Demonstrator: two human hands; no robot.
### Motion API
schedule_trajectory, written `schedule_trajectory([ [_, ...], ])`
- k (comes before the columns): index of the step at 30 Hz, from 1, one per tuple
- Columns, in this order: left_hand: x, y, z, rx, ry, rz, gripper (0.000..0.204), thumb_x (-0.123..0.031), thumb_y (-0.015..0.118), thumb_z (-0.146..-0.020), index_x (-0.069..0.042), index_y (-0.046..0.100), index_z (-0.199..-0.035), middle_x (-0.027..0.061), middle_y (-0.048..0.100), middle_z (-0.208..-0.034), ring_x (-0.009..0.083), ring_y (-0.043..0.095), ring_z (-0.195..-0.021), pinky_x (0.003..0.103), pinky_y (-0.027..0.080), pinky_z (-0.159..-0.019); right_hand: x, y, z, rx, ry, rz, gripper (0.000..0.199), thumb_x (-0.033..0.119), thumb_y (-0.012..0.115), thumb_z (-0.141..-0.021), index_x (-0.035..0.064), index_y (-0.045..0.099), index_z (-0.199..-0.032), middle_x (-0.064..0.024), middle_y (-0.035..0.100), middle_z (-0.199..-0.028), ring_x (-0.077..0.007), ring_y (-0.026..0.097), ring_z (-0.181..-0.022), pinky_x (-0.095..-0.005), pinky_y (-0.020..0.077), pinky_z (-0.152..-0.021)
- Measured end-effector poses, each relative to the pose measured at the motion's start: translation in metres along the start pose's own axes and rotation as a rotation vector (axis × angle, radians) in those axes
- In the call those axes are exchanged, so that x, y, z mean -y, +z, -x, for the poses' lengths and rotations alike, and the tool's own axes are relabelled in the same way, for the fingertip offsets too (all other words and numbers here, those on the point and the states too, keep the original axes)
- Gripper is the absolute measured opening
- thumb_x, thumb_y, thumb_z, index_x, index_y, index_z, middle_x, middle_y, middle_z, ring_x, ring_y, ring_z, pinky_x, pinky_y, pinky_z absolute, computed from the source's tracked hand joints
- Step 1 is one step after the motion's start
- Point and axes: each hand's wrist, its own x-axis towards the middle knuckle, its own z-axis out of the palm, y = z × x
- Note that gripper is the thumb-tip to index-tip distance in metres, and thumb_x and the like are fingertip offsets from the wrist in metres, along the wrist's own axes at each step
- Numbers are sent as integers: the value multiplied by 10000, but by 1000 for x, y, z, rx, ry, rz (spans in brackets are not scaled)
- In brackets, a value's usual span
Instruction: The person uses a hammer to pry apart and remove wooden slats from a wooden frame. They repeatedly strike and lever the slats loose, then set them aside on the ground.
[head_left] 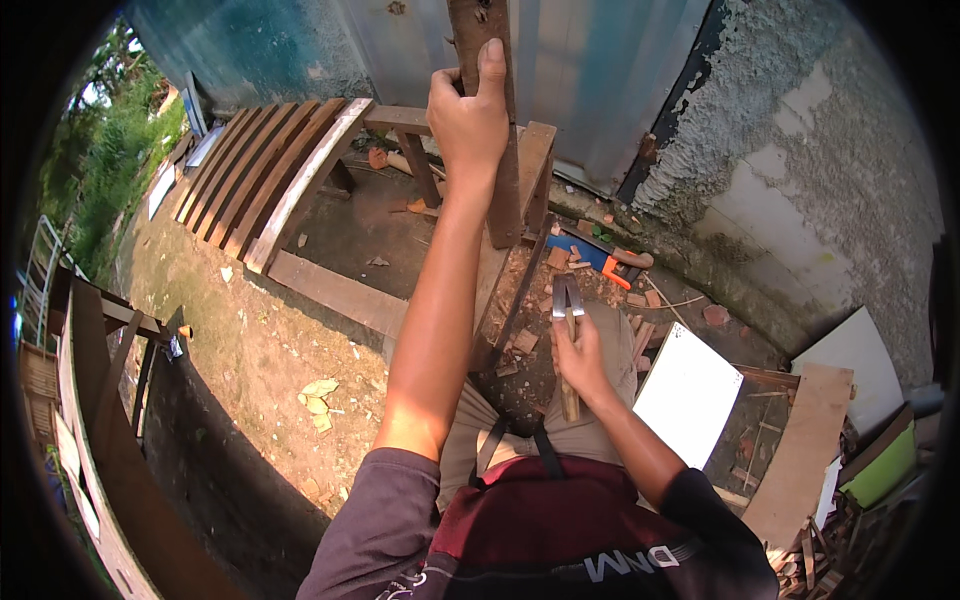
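My left hand (468, 128) is raised and wrapped round a dark brown wooden plank (505, 212), its thumb lying along the plank's face. The plank stands nearly upright, its lower end beside the end of a wooden bench frame (340, 290). Brown slats (262, 165) lie side by side across the frame's far left part, with a paler one at their right edge. Low in front of my legs, my right hand (582, 358) grips a claw hammer (567, 296) by its wooden handle, with the metal head pointing away from me.
A handsaw (592, 252) with a blue blade and orange handle lies among wood scraps against the wall (800, 190). To my right are a white board (690, 395), a brown board (805, 445) and piled offcuts. A curved wooden piece of furniture (85, 450) stands at left.
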Motion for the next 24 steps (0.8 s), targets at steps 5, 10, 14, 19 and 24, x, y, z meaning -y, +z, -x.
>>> schedule_trajectory([
  [5,0,4,-3,11,-31,10,914,-767,637,-865,134,631,-1019,268,681,-944,360,685,-906,460,531,-847,48,15,-30,-52,-457,66,410,350,485,-1099,2,550,-1307,-55,558,-787,-136,562,-651,-315,445,-581],
  [10,-3,10,-4,-26,-35,1,922,-768,644,-858,139,625,-1023,272,676,-946,361,677,-935,462,525,-857,74,17,-56,-238,-691,400,466,400,455,-1107,-28,564,-1255,-110,585,-838,-172,552,-663,-380,448,-613],
  [14,3,5,-5,-51,-26,-30,896,-743,673,-850,135,622,-1022,278,671,-978,361,666,-961,451,516,-872,131,11,-26,-114,-432,333,415,325,445,-1116,-36,562,-1283,-124,572,-836,-148,496,-748,-364,418,-673],
  [19,-8,13,0,-22,-42,-5,900,-738,678,-846,139,613,-1034,287,663,-1002,383,659,-963,457,510,-883,89,25,-47,-311,-833,584,395,259,460,-1105,-43,532,-1349,-222,684,-1030,-379,664,-914,-459,497,-841],
  [24,3,9,-4,-84,15,-62,887,-733,680,-846,133,614,-1023,284,661,-1001,384,659,-960,463,511,-886,114,22,-42,-123,-563,478,441,291,479,-1099,-64,519,-1359,-183,706,-909,-377,694,-884,-458,508,-832],
])
